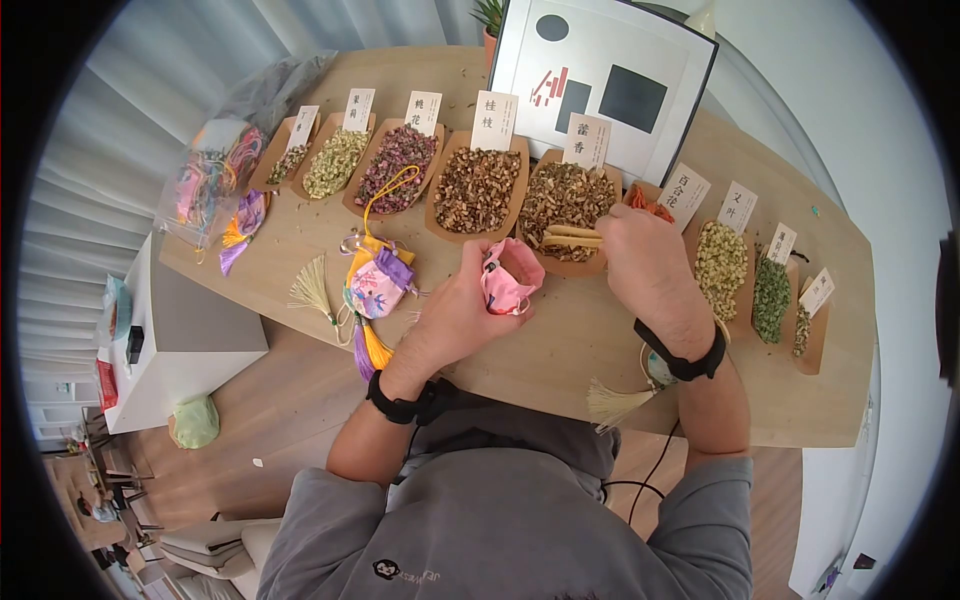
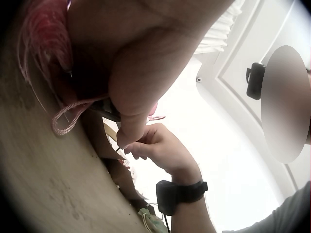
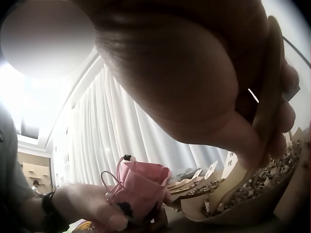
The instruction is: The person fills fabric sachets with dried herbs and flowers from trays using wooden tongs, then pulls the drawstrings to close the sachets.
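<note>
My left hand [image 1: 450, 312] holds a pink drawstring pouch [image 1: 503, 290] with its mouth open and facing up. In the right wrist view the pouch [image 3: 141, 189] shows a dark patch and a cord with a bead. My right hand [image 1: 655, 262] pinches light wooden tongs [image 1: 572, 240]. Their tips reach into a brown paper tray [image 1: 578, 269] of chopped dried herbs [image 1: 570, 190], just beyond the pouch to its right. In the right wrist view the tongs [image 3: 273, 73] slant down, with their tips among the herbs.
Several more labelled trays of dried flowers and herbs [image 1: 478, 190] curve along the table [image 1: 400, 225]. Finished-looking tasselled sachets [image 1: 378, 282] lie left of my left hand. A plastic bag of sachets [image 1: 205, 180] lies far left. A framed picture [image 1: 610, 75] stands behind; another tassel [image 1: 618, 402] lies under my right forearm.
</note>
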{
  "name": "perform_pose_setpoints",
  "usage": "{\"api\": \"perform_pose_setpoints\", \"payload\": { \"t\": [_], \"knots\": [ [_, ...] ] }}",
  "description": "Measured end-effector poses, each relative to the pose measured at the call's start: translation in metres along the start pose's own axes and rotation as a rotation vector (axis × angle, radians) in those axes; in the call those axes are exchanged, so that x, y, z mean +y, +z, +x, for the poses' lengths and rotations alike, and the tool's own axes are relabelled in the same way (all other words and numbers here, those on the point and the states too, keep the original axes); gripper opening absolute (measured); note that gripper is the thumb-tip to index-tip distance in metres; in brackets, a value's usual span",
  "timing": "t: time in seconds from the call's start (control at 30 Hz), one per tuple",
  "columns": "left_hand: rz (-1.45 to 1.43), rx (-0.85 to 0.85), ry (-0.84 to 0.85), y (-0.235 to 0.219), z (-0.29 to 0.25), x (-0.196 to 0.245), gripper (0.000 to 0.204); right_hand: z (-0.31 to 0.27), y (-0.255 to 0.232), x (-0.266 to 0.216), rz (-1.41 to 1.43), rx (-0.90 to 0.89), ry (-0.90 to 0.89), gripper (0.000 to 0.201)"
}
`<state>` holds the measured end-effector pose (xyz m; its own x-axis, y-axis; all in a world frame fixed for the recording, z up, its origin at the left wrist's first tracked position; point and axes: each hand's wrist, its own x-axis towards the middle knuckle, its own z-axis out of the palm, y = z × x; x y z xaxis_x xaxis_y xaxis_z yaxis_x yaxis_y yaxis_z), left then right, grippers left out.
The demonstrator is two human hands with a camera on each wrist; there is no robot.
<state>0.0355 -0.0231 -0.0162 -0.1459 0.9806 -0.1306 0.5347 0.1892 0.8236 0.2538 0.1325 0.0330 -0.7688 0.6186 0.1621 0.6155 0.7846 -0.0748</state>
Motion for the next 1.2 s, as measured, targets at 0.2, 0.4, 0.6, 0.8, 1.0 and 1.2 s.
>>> {"api": "perform_pose_setpoints", "payload": {
  "t": [0.2,0.4,0.6,0.8,1.0,1.2],
  "knots": [
    [0.02,0.0,-0.029,-0.001,0.0,0.003,0.086,-0.015,-0.054,-0.009,0.194,0.051,0.0,0.006],
    [-0.063,0.046,0.109,0.011,0.004,-0.02,0.087,-0.02,-0.054,-0.021,0.39,-0.019,-0.06,0.016],
    [-0.014,0.008,0.01,0.001,0.0,-0.004,0.085,-0.006,-0.005,-0.01,0.108,0.047,0.062,0.005],
    [-0.022,0.018,0.022,0.002,0.0,-0.004,0.084,-0.001,0.016,-0.016,0.016,-0.001,0.057,0.006],
    [-0.036,0.01,0.025,0.002,0.0,-0.004,0.083,0.001,0.019,-0.012,0.001,0.013,0.032,0.008],
    [0.005,0.02,0.014,0.002,0.001,-0.003,0.083,-0.004,-0.011,-0.011,0.073,0.049,0.056,0.006]
  ]
}}
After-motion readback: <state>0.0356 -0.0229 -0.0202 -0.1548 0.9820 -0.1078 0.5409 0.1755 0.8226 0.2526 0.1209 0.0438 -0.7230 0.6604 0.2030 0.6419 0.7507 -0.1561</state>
